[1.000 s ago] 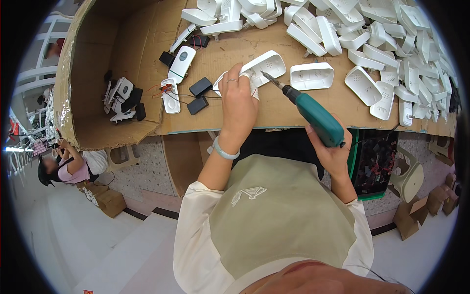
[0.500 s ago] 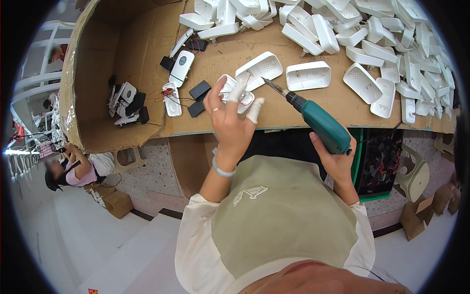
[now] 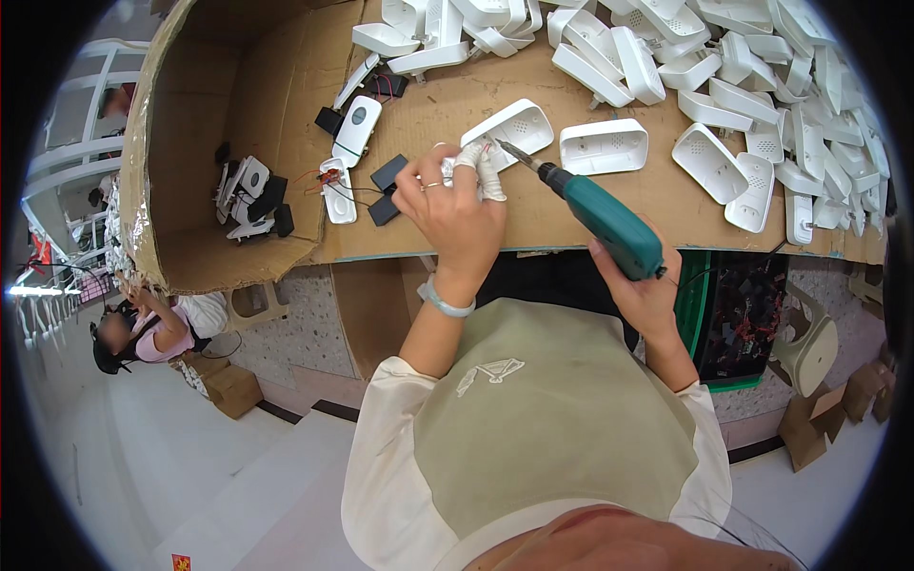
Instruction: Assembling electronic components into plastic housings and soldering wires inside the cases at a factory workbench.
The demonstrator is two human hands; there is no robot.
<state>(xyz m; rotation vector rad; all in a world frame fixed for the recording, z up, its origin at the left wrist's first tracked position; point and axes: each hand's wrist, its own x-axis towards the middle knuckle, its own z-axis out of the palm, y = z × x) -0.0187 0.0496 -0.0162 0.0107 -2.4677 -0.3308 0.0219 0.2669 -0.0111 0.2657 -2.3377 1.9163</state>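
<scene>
My right hand (image 3: 643, 285) is wrapped round a teal electric screwdriver (image 3: 609, 224). Its thin metal bit points up and left, the tip close to my left fingertips. My left hand (image 3: 457, 214) has white wraps on some fingers, which are bunched in a pinch over a small white housing part (image 3: 447, 169) that they mostly cover. What is between the fingertips is too small to make out; a bit of red shows there. Just beyond lies an open white casing shell (image 3: 522, 126), and right of it another empty white shell (image 3: 604, 147).
Left of my hand lie black blocks (image 3: 386, 190), a wired white unit (image 3: 338, 193) and a closed white unit (image 3: 357, 128). A cardboard box (image 3: 219, 95) on its side holds more units. White shells (image 3: 762, 86) pile up far right. A green-rimmed bin (image 3: 738, 324) stands below.
My left fingers have drawn together and moved slightly right, covering more of the white housing part. The screwdriver has shifted left and up, bringing its tip near those fingers.
</scene>
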